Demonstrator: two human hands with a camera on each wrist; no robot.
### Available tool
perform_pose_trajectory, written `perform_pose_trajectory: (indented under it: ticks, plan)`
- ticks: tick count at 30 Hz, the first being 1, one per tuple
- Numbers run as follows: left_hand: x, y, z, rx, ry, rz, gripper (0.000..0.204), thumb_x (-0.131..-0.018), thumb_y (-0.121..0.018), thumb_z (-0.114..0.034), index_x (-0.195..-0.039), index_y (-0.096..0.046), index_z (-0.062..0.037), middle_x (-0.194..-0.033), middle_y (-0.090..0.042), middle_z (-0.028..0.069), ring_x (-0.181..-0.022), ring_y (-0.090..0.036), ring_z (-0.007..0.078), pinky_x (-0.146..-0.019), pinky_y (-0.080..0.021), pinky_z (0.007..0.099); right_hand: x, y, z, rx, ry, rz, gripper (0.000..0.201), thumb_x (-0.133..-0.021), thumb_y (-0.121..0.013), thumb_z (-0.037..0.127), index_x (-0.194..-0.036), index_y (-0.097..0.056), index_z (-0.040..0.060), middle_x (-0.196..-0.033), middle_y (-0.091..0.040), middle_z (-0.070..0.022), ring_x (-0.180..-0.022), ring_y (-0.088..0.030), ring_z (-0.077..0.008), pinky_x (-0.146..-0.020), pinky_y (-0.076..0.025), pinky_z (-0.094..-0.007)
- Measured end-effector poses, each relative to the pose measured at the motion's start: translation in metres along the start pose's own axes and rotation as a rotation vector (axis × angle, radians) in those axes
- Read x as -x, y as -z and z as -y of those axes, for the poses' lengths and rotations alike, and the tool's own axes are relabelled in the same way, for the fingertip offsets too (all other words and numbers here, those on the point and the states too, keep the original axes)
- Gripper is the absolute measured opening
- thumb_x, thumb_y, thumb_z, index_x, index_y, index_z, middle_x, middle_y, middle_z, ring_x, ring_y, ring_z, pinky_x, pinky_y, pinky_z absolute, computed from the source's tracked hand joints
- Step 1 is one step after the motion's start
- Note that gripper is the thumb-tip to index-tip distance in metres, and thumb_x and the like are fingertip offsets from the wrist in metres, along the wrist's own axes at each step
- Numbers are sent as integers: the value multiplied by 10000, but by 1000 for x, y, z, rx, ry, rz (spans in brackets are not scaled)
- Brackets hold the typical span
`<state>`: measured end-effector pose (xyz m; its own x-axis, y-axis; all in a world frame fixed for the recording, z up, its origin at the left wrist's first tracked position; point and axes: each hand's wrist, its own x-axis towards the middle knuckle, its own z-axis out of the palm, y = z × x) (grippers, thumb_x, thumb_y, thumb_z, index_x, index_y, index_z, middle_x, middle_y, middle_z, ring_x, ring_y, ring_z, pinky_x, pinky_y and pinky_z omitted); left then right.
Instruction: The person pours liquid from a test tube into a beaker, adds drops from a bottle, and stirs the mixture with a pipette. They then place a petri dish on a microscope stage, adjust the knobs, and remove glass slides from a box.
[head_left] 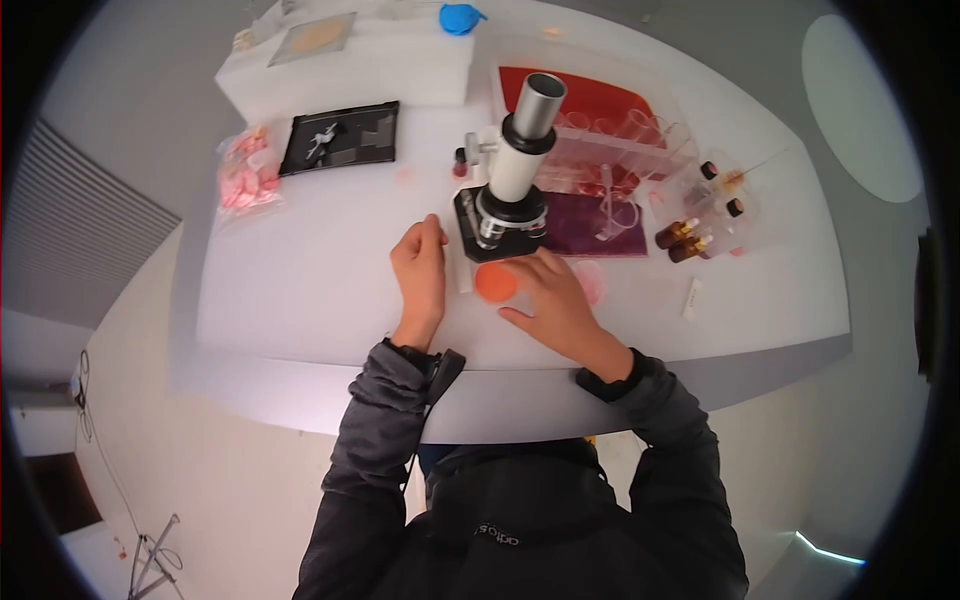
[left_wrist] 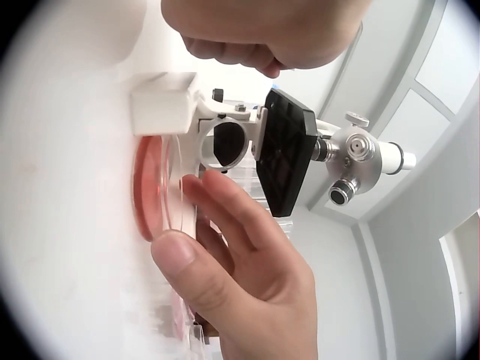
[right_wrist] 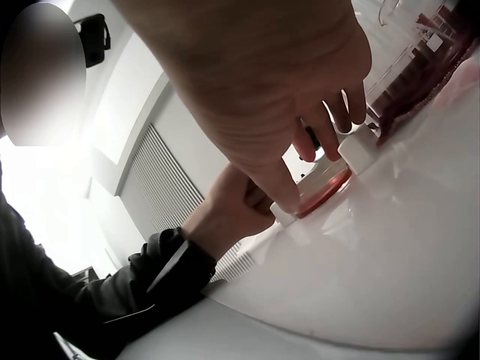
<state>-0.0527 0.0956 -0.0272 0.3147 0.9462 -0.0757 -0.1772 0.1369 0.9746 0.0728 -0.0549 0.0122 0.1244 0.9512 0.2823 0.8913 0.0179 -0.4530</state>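
Under the stage of a white microscope (head_left: 515,175) lies a round orange-red petri dish (head_left: 495,283) (left_wrist: 148,187) with clear rims. The right hand (head_left: 560,310) (left_wrist: 247,277) spans it, thumb at one side and forefingers at the other, gripping its clear edge. Seen from the right wrist, the thumb meets the near side of the red dish (right_wrist: 326,193). The left hand (head_left: 420,275) (left_wrist: 262,30) is curled into a loose fist left of the microscope base, with nothing visible in it; its inner fingers are partly hidden.
Behind and right stand a rack of tubes (head_left: 620,150), a purple mat (head_left: 570,225), brown dropper bottles (head_left: 685,240) and clear bottles. A pink dish (head_left: 588,283) lies beside the right hand. To the left are a black tray (head_left: 340,138) and a bag of pink items (head_left: 248,175).
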Motion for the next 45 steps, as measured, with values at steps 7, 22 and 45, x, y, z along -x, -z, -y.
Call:
perform_pose_trajectory:
  ticks: [7, 22, 45]
  plan:
    - [2, -1, -8, 35, 52, 10, 394, -993, -564, -274, -668, -519, -57, -548, -359, -72, -518, -282, 29, -491, -213, 238, -7, -6, -1, 13, -37, 28, 685, -696, -815, 183, -1300, -519, 55, -1290, -553, -150, -1240, -462, -369, -1043, -378, -455]
    - [0, 0, -6, 60, 35, 24, 360, -999, -562, -299, -705, -528, -93, -501, -372, -77, -426, -254, 23, -420, -171, 234, -11, -17, 0, 45, -31, -72, 640, -667, -803, 156, -1232, -527, 34, -1178, -589, -153, -1175, -498, -356, -1006, -410, -447]
    - [-1, 0, -6, 60, 64, -15, 359, -990, -571, -290, -694, -529, -91, -507, -353, -81, -435, -257, 18, -427, -167, 231, 17, 25, 10, -137, -226, -102, 610, -706, -813, 160, -1227, -511, 61, -1195, -578, -129, -1139, -553, -322, -967, -453, -404]
